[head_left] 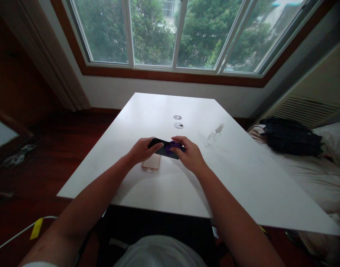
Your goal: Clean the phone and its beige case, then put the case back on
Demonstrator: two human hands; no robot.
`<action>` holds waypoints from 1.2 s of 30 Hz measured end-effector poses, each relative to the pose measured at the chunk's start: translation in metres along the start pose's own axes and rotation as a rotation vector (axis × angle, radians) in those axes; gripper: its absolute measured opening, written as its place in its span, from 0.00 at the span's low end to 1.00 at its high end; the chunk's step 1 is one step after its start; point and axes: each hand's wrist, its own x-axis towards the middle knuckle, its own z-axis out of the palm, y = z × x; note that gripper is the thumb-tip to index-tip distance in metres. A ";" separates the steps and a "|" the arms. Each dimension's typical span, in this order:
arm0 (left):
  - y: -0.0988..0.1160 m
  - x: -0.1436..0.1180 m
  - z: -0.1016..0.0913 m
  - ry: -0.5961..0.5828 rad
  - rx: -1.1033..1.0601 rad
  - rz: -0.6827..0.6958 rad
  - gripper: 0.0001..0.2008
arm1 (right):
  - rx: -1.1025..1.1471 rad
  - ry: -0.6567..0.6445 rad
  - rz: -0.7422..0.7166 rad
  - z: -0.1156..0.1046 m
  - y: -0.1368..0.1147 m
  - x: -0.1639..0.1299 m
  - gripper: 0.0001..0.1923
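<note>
Left hand: closed around the left end of a dark phone, thumb on top, fingers beneath.

Right hand: curled over the phone's right end, fingertips pressing a small purple cloth onto its face.

Dark phone: held flat and slightly tilted between both hands, just above the white tabletop, near its middle.

Pale pink phone: lies flat on the tabletop directly below the left hand, partly hidden by it.

Clear spray bottle: lies on its side on the tabletop, to the right of the hands and apart from them.

Two round cable ports: set in the tabletop beyond the hands, one behind the other.

Black bag: rests on a bed just beside the right edge of the tabletop.

Window: spans the far wall, green trees behind the glass.

White cable with yellow tag: runs across the dark wooden floor at lower left.
</note>
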 end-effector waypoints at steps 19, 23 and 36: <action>0.011 -0.004 -0.003 0.394 -0.015 -0.095 0.25 | 0.210 0.034 0.095 -0.025 0.015 0.013 0.17; 0.013 -0.002 0.007 0.570 -0.239 -0.257 0.26 | 0.604 0.135 0.212 -0.013 0.016 0.016 0.20; 0.015 0.003 0.009 0.093 -0.551 -0.275 0.22 | 0.830 0.423 0.334 -0.005 0.006 0.017 0.24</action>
